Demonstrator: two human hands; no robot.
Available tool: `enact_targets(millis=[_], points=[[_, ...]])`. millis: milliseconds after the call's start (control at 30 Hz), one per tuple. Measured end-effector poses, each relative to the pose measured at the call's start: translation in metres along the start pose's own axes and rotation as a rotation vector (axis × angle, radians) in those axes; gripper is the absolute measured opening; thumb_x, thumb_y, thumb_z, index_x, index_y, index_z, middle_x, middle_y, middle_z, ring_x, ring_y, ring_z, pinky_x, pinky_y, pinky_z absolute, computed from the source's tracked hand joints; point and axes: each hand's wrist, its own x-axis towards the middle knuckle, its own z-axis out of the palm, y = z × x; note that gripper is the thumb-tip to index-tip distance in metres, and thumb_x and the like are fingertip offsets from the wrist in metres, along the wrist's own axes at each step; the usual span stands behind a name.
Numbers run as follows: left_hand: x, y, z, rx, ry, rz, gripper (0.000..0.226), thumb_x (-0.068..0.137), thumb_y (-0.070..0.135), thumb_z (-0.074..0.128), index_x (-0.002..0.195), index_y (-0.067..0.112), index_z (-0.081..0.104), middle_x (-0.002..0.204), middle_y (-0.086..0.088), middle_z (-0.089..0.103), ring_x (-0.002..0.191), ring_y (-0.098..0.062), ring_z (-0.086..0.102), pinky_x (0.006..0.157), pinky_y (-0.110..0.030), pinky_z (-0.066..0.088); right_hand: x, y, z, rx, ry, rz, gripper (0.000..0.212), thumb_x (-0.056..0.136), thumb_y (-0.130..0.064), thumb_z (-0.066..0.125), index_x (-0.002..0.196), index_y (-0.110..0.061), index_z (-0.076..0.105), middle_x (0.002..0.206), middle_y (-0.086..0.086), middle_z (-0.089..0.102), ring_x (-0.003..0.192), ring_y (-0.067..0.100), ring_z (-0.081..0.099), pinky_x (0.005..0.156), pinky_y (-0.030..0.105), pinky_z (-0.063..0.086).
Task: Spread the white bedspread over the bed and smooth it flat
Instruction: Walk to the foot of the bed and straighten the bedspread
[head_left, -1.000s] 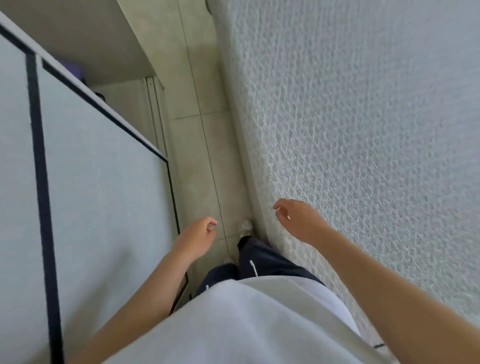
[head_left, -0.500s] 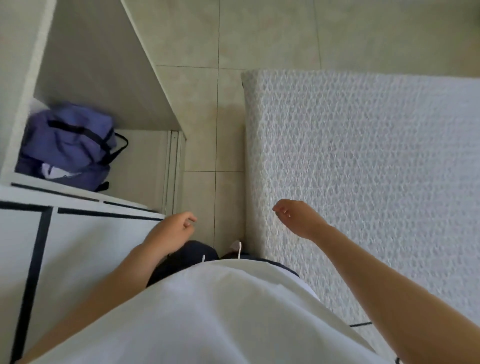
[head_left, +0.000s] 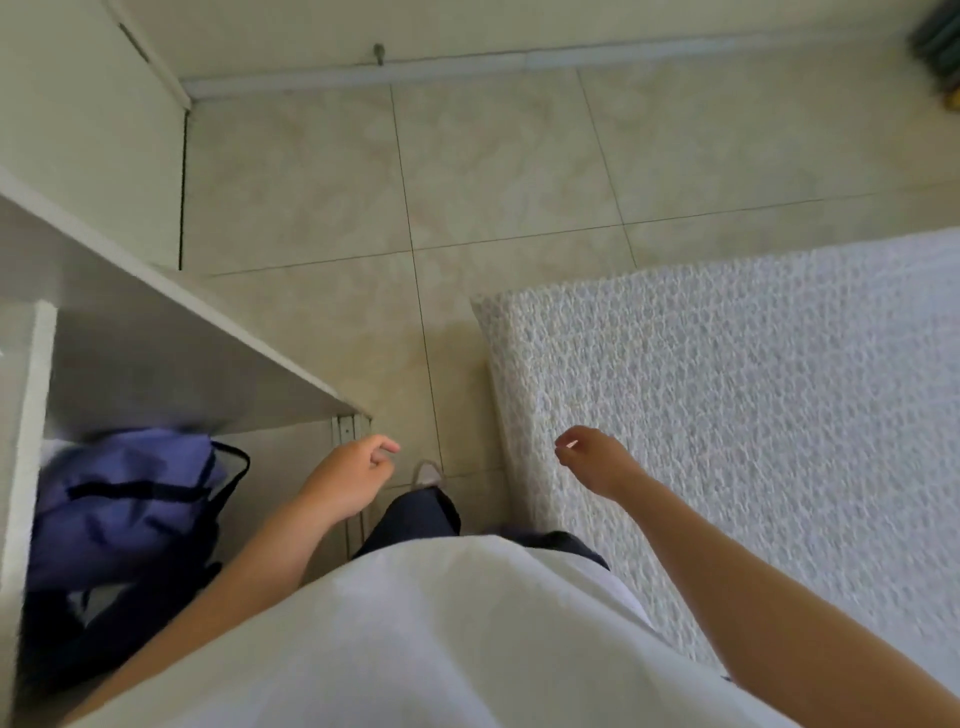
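Observation:
The white textured bedspread (head_left: 743, 415) covers the bed on the right and lies flat up to the bed's near corner, hanging down its side. My right hand (head_left: 595, 460) hovers over the bed's left edge with loosely curled fingers and holds nothing. My left hand (head_left: 353, 473) hangs in the aisle left of the bed, also loosely curled and holding nothing. I stand in the narrow gap beside the bed, with one foot (head_left: 427, 475) visible below.
A white shelf unit (head_left: 156, 358) stands at the left with a purple backpack (head_left: 119, 509) inside it. Beige tiled floor (head_left: 467, 197) runs ahead to a wall with a baseboard (head_left: 467, 70). A dark object (head_left: 940, 47) sits at the top right corner.
The view has swung forward along the aisle, so the bed's corner and the floor beyond it now show. Both hands have kept their loose hanging pose.

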Motion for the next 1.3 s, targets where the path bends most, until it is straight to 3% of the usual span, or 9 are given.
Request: enact_targets(millis=[133, 267, 433, 667, 800, 900, 967, 1133, 1300], points=[[0.069, 0.029, -0.069, 0.093, -0.049, 0.044, 0.024, 0.098, 0.026, 0.043, 0.118, 0.03, 0.055, 0.106, 0.01, 0.056, 0.091, -0.011, 0.058, 0.074, -0.027, 0.044, 0.046, -0.042, -0.036, 0.071, 0.002, 0.024, 0.029, 0.094, -0.033, 0.049, 0.116, -0.018, 0.061, 0.102, 0.003, 0.066, 0.071, 0.015, 0.057, 0.069, 0.027, 0.046], [0.149, 0.071, -0.134, 0.196, -0.094, 0.084, 0.021, 0.097, 0.025, 0.047, 0.115, 0.029, 0.056, 0.109, 0.005, 0.058, 0.089, -0.012, 0.058, 0.073, -0.027, 0.044, 0.094, -0.075, -0.075, 0.157, 0.021, 0.076, 0.027, 0.094, -0.033, 0.049, 0.115, -0.02, 0.061, 0.114, 0.005, 0.064, 0.089, 0.019, 0.056, 0.078, 0.028, 0.042], [0.251, 0.141, -0.188, 0.287, -0.135, 0.157, 0.02, 0.096, 0.025, 0.049, 0.114, 0.028, 0.057, 0.111, 0.004, 0.059, 0.093, -0.012, 0.057, 0.078, -0.027, 0.044, 0.164, -0.1, -0.13, 0.286, 0.054, 0.121, 0.027, 0.094, -0.032, 0.049, 0.115, -0.02, 0.061, 0.117, 0.005, 0.064, 0.098, 0.022, 0.059, 0.082, 0.029, 0.043], [0.343, 0.226, -0.229, 0.442, -0.236, 0.221, 0.018, 0.097, 0.026, 0.047, 0.111, 0.029, 0.057, 0.109, 0.006, 0.057, 0.096, -0.012, 0.055, 0.078, -0.026, 0.041, 0.23, -0.113, -0.192, 0.433, 0.082, 0.204, 0.028, 0.095, -0.03, 0.049, 0.116, -0.017, 0.061, 0.111, 0.008, 0.067, 0.085, 0.02, 0.059, 0.069, 0.027, 0.044], [0.396, 0.269, -0.254, 0.53, -0.29, 0.271, 0.022, 0.097, 0.027, 0.048, 0.117, 0.025, 0.058, 0.115, 0.008, 0.058, 0.1, -0.01, 0.055, 0.082, -0.024, 0.043, 0.265, -0.121, -0.216, 0.491, 0.059, 0.293, 0.03, 0.095, -0.031, 0.048, 0.119, -0.017, 0.06, 0.112, 0.007, 0.066, 0.091, 0.021, 0.059, 0.081, 0.029, 0.045], [0.44, 0.308, -0.275, 0.582, -0.334, 0.33, 0.023, 0.097, 0.025, 0.049, 0.117, 0.024, 0.059, 0.119, 0.006, 0.059, 0.099, -0.008, 0.055, 0.083, -0.023, 0.043, 0.292, -0.132, -0.236, 0.593, 0.06, 0.333, 0.028, 0.096, -0.028, 0.048, 0.117, -0.014, 0.061, 0.109, 0.009, 0.068, 0.082, 0.02, 0.058, 0.075, 0.028, 0.045], [0.476, 0.346, -0.287, 0.598, -0.374, 0.382, 0.022, 0.096, 0.025, 0.049, 0.115, 0.025, 0.06, 0.115, 0.008, 0.06, 0.097, -0.008, 0.056, 0.082, -0.024, 0.043, 0.314, -0.136, -0.254, 0.675, 0.114, 0.38, 0.029, 0.096, -0.026, 0.047, 0.116, -0.013, 0.062, 0.106, 0.009, 0.068, 0.077, 0.019, 0.057, 0.073, 0.029, 0.045], [0.554, 0.449, -0.305, 0.643, -0.419, 0.533, 0.022, 0.096, 0.023, 0.049, 0.115, 0.022, 0.06, 0.11, 0.005, 0.061, 0.098, -0.014, 0.056, 0.08, -0.026, 0.04, 0.348, -0.147, -0.289, 0.91, 0.257, 0.525, 0.023, 0.096, -0.022, 0.048, 0.111, -0.012, 0.062, 0.099, 0.006, 0.068, 0.091, 0.025, 0.064, 0.081, 0.034, 0.05], [0.609, 0.534, -0.296, 0.88, -0.58, 0.639, 0.026, 0.096, 0.027, 0.048, 0.118, 0.022, 0.059, 0.114, 0.004, 0.059, 0.1, -0.016, 0.057, 0.082, -0.028, 0.043, 0.358, -0.156, -0.301, 1.171, 0.342, 0.681, 0.013, 0.093, -0.017, 0.051, 0.095, -0.015, 0.063, 0.088, 0.006, 0.067, 0.085, 0.026, 0.066, 0.081, 0.037, 0.053]])
